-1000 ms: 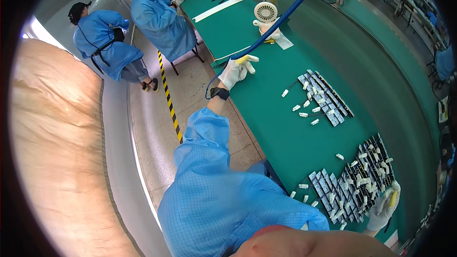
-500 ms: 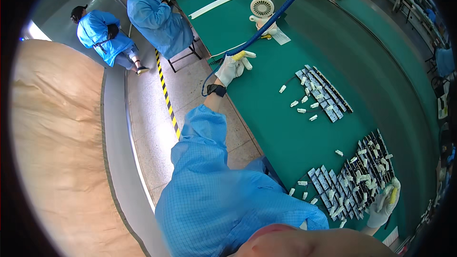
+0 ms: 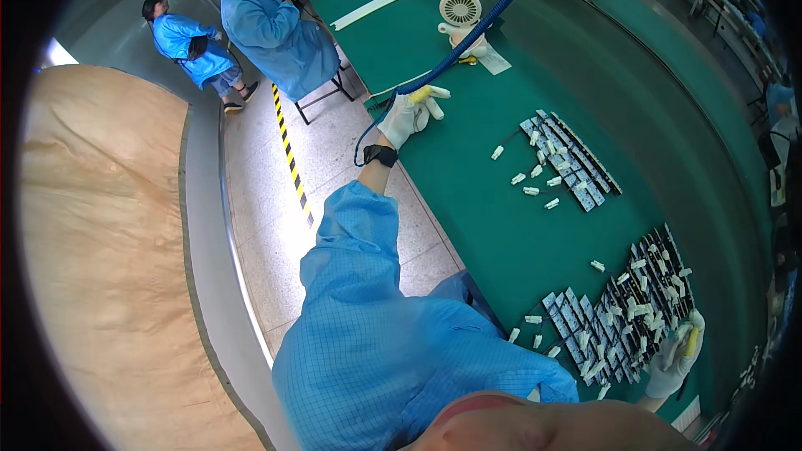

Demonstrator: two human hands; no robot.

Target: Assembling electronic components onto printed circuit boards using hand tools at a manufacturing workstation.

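Strips (image 3: 576, 321), narrow, pale grey and black, heaped at lower right of flat green worktop (image 3: 476, 192); count hard to make out under tangled small white plastic connectors (image 3: 597, 266). Smaller batch (image 3: 576, 177) of same, further up. Left hand (image 3: 407, 117), white-gloved with yellow patch, above near worktop edge, beside ribbed blue hose (image 3: 504, 7), top end cut off by frame. Left fingers (image 3: 436, 93) partly extended, slightly parted; cannot tell if gripping hose. Right hand (image 3: 675, 359), similar glove, against heap's outer edge, fingers curled; hold on any strip hidden, cannot tell. Round-grilled white plastic fan (image 3: 460, 10) beyond, base partly behind hose. Blue-coated co-worker (image 3: 271, 42) at far end, item in hands unclear; another person behind, mostly hidden.
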